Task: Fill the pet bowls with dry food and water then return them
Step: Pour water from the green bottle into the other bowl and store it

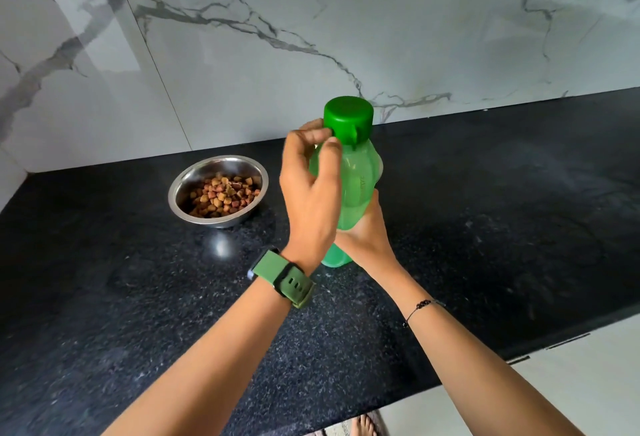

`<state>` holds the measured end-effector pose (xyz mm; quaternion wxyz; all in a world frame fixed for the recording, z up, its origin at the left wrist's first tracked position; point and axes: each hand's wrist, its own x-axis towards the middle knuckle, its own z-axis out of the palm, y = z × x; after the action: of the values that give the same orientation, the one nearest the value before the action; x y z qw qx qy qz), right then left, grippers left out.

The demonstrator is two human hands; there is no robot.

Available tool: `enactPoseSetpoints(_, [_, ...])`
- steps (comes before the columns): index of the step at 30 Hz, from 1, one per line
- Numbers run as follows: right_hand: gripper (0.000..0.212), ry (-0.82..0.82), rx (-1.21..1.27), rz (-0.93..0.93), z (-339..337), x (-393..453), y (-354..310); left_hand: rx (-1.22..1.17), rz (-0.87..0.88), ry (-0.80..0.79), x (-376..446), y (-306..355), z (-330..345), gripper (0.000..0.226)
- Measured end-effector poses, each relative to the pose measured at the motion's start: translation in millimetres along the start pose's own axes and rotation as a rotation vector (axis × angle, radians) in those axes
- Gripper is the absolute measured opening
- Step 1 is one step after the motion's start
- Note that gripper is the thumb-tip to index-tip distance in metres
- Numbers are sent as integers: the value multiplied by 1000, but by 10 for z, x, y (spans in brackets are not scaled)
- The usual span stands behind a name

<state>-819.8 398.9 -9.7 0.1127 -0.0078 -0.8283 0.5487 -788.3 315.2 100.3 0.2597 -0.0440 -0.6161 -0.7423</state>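
Bottle (pixel 358 190) base is hidden behind the left wrist and the right hand, so can't tell whether it sits on the counter (pixel 485 210) or is lifted clear. Water level isn't readable through the translucent green wall. Embossed lettering on the side is too blurred to read.

Right hand (pixel 363 233) wraps the lower body from behind and the right; fingers are mostly hidden behind the bottle, closed around it. Left hand (pixel 308 190) is up by the neck, fingers curled, thumb and fingertips pinching the lower edge of the dark green cap (pixel 348 119). Cap is on; bottle is upright.

Steel bowl (pixel 218 191) stands on the counter left of the bottle, apart from both hands, with kibble (pixel 225 194) inside. Green watch (pixel 284 276) on the left wrist, thin bracelet (pixel 420 307) on the right.
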Motion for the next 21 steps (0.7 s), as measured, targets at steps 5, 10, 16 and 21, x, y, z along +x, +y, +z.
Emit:
enactPoseSetpoints(5, [95,-35,-9,6,-52,-48,-37,66,42,-193,233,6,-61,40])
enactPoseSetpoints(10, [98,-78,-33,-4,-109,-51,-88,158,-76,-514,419,38,-139,73])
enactPoseSetpoints(16, [87,-118,47,-20,-180,-81,-178,321,-43,-427,522,180,-36,79])
enactPoseSetpoints(21, [87,-111,82,50,-240,-43,-180,-52,-161,-143,597,320,14,38])
